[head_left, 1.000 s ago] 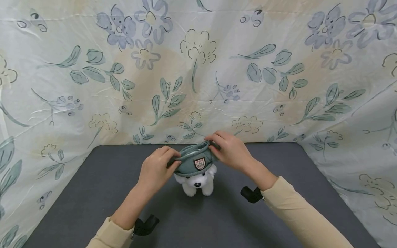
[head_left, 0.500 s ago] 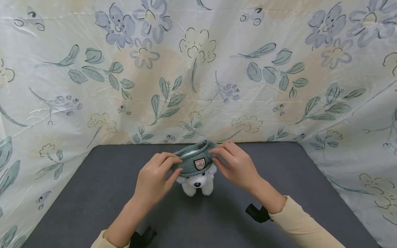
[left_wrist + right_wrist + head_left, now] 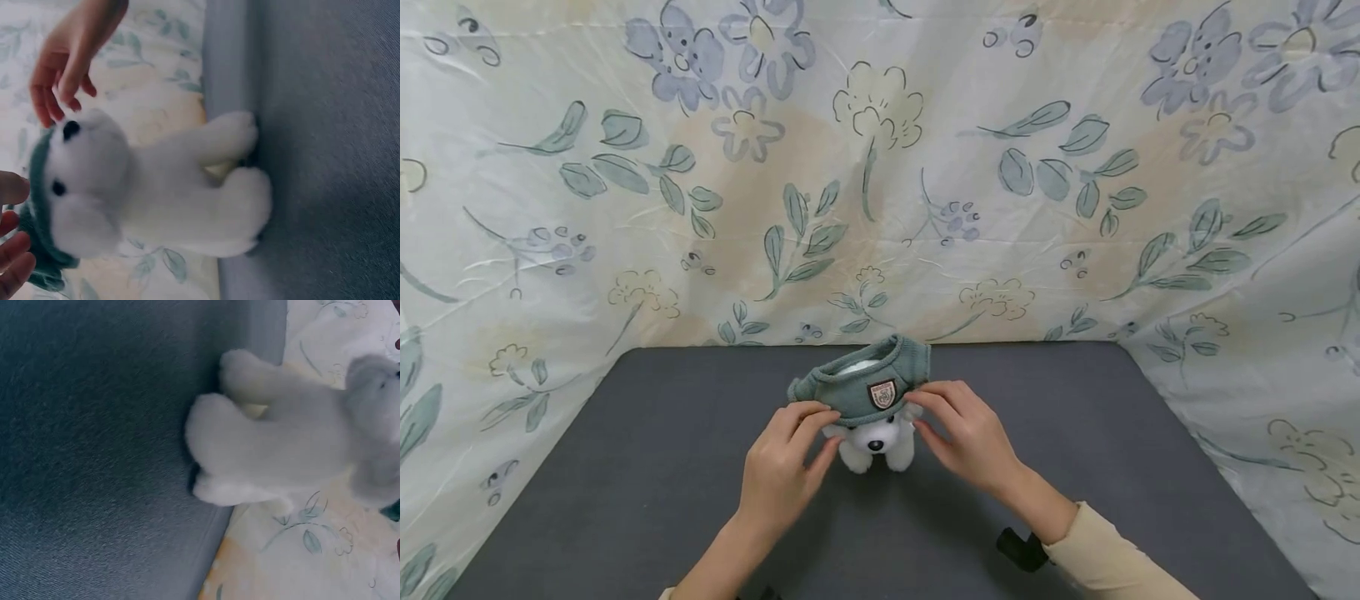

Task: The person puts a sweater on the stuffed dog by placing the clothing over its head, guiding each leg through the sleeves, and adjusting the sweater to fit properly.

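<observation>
A small green knitted sweater point(image 3: 853, 392) with a shield-shaped badge point(image 3: 882, 394) sits over the head of a white plush dog point(image 3: 876, 436). Its opening faces up, and white shows inside. The dog stands upright; its nose, legs and body show in the left wrist view, where the sweater point(image 3: 39, 169) covers the top of the head. My left hand point(image 3: 784, 467) is at the sweater's lower left edge, its thumb apart from the fingers. At the lower right edge, beside the badge, my right hand point(image 3: 973, 437) touches the fabric with its fingertips, thumb lower and apart.
The dog stands on a dark grey table point(image 3: 647, 467), toward its back edge. A floral cloth point(image 3: 880, 208) hangs behind and along both sides. A black wrist mount point(image 3: 1022, 550) sits under the right forearm.
Both hands have let go of the sweater's sides and moved down to its lower edge. The sweater's side parts now stick out uncovered; the dog has stayed in place.
</observation>
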Tool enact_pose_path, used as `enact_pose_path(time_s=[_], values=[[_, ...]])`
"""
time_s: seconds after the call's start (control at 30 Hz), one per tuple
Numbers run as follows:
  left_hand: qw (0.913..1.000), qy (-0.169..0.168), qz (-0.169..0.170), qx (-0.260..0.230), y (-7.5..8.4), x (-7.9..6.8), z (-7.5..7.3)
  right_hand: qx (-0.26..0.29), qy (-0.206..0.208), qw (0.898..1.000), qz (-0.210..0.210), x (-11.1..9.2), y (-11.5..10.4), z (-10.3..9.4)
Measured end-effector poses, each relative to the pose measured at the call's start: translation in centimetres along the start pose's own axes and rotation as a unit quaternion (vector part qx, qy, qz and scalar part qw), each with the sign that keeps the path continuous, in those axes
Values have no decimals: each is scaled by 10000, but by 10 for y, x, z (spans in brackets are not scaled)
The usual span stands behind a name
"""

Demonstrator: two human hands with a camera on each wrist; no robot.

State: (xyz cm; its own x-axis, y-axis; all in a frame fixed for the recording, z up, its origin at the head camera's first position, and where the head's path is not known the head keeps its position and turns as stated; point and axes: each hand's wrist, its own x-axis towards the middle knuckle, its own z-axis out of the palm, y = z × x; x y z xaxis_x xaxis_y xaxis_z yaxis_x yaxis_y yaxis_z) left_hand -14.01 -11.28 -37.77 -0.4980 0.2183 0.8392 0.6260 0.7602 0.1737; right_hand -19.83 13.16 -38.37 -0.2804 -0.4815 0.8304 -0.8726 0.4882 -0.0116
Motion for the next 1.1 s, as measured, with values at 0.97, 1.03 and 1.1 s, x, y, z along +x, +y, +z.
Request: enact_pose_path(time_s=[0.97,1.03,1.1], values=[[9993,-136,66,340,-15,-9,19,-273,-329,9973,589,-9,6,22],[9996,-145,45,230,-14,-13,20,-224,-345,9975,574,-13,5,21],[9998,-148,1,134,-14,-16,21,-189,-372,9974,582,-17,4,21]])
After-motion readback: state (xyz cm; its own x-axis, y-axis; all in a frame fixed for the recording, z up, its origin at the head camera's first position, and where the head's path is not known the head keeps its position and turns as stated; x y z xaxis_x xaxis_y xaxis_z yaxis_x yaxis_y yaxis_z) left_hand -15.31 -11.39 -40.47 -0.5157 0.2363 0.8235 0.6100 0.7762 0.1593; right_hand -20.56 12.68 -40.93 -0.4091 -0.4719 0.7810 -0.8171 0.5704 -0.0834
